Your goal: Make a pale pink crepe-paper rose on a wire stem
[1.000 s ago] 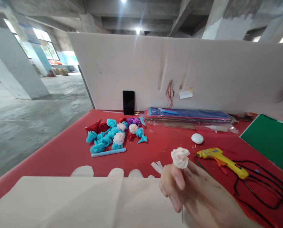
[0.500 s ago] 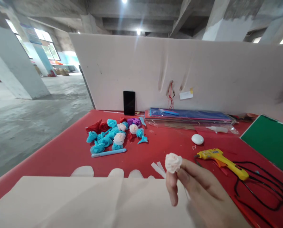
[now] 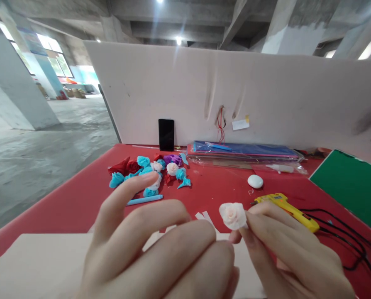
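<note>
A small pale pink paper rose (image 3: 233, 216) is pinched at its base between the thumb and fingers of my right hand (image 3: 293, 249), its bloom turned towards me. My left hand (image 3: 160, 253) is in front, to the left of the rose and apart from it. Its index finger is lifted away from the other, bent fingers; nothing shows in it, and its thumb is hidden. Beyond it lies a pile of paper roses in blue (image 3: 116, 179), red (image 3: 119, 166), purple (image 3: 172, 159) and pale pink, partly covered by my index finger. White paper strips (image 3: 206, 218) lie between my hands.
A yellow glue gun (image 3: 300, 214) with a black cord lies at right, partly behind my right hand. A white oval object (image 3: 255, 181), a light blue pen (image 3: 146, 200) and wrapped coloured sheets (image 3: 244, 151) rest on the red table (image 3: 210, 189). A black phone (image 3: 166, 135) leans on the white board.
My left hand has come into view from below. My right hand has turned the rose so its centre faces me, and moved slightly right. The view has shifted a little.
</note>
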{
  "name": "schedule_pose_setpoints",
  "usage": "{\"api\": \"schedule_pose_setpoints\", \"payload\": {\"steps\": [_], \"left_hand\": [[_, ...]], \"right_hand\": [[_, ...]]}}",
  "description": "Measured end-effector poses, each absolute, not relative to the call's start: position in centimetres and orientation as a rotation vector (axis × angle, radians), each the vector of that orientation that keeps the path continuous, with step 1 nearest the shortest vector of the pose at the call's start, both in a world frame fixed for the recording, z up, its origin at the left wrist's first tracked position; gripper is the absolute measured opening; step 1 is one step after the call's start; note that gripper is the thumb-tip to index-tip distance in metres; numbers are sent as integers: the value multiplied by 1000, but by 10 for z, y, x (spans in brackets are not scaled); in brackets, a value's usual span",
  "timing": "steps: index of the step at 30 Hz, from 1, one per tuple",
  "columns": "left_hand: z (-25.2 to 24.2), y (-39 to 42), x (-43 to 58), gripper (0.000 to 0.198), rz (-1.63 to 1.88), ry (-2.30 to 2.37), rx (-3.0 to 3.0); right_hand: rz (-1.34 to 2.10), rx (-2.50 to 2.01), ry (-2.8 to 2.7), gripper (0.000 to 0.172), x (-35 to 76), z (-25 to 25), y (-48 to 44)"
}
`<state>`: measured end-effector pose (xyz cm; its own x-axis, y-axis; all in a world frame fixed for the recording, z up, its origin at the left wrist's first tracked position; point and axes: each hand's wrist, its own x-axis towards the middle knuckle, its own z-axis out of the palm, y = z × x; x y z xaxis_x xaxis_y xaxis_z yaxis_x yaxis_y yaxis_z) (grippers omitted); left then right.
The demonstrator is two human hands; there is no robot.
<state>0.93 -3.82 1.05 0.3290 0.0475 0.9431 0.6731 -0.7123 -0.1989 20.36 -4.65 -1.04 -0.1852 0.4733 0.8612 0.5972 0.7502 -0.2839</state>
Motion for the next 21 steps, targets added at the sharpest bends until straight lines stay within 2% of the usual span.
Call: {"api": "schedule_pose_setpoints", "payload": {"steps": [5,14,21], "left_hand": [[14,-39,15,10,-1462,-743,-2004],[15,-35,21,18,-1472,-712,-1936],[10,-35,22,23,-1456,-794,-1933]], "right_hand": [[-230,-843,-1852,16,199,-16,-50],[-357,-851,-1901,12,198,-18,-51],[-418,-857,-1752,20,189,-25,-52]]}}
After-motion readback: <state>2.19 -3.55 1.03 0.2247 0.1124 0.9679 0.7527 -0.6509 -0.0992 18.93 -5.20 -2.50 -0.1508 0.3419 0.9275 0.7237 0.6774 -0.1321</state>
